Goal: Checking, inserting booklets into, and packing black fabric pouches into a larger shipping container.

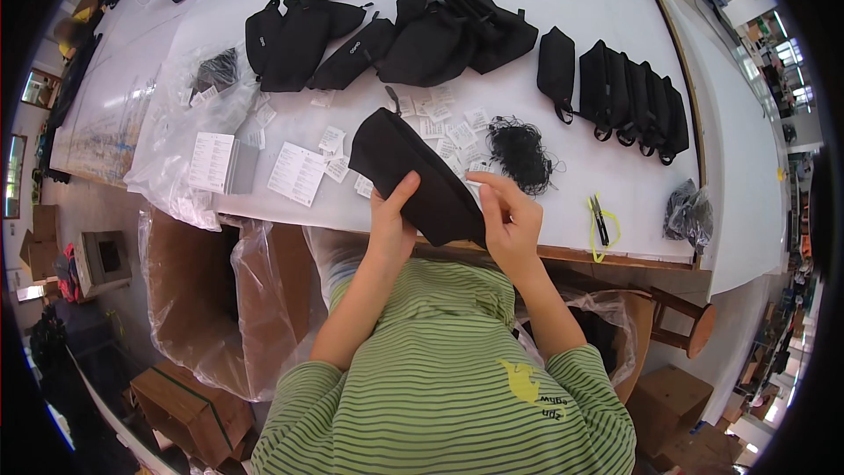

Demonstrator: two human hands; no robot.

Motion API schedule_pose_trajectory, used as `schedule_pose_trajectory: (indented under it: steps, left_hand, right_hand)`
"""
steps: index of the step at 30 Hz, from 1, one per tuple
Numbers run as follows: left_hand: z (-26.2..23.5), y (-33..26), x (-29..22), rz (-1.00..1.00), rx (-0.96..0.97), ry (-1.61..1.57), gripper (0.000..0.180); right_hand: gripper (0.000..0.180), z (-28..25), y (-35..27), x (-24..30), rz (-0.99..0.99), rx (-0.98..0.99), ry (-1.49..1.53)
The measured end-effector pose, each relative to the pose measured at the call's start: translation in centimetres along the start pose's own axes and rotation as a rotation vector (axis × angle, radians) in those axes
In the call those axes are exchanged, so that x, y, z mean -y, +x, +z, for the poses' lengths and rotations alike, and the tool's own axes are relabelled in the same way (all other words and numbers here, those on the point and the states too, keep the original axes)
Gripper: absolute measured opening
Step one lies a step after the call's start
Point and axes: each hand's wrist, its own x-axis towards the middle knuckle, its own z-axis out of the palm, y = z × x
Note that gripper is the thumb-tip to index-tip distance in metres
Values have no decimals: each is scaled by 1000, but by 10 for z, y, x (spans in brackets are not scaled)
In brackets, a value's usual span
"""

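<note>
A black zip pouch (409,171) with a small pull loop at its far end is tilted in front of me over the table's near edge. My left hand (394,220) is closed around its near left side, thumb on top and the other fingers mostly underneath. At the right end of the pouch, my right hand (512,224) has its fingers bent against the edge; the thumb and index finger are close together, and anything small between them is too fine to make out. White paper tags (459,135) lie just past the pouch, beside a tangle of thin black cords (520,154).
A heap of black pouches (431,44) covers the far table, with a row of pouches (629,97) at right. Nearby are printed white cards (296,172), clear plastic (171,136), and black snips on a yellow cord (600,220). Plastic-lined cartons (189,290) stand below the edge.
</note>
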Motion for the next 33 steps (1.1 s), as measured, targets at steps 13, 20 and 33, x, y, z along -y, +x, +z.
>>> schedule_pose_trajectory:
  steps: [13, 20, 33]
  left_hand:
    - [7, -6, -13, 37, -63, -44, 32]
    - [18, -18, -8, -261, 174, 140, 37]
    - [23, -19, -5, -320, 76, 29, 32]
  right_hand:
    - [19, 4, -23, -16, 318, -189, 389]
    - [20, -7, 34, -3, 192, -12, 412]
    - [8, -3, 23, 4, 36, -128, 255]
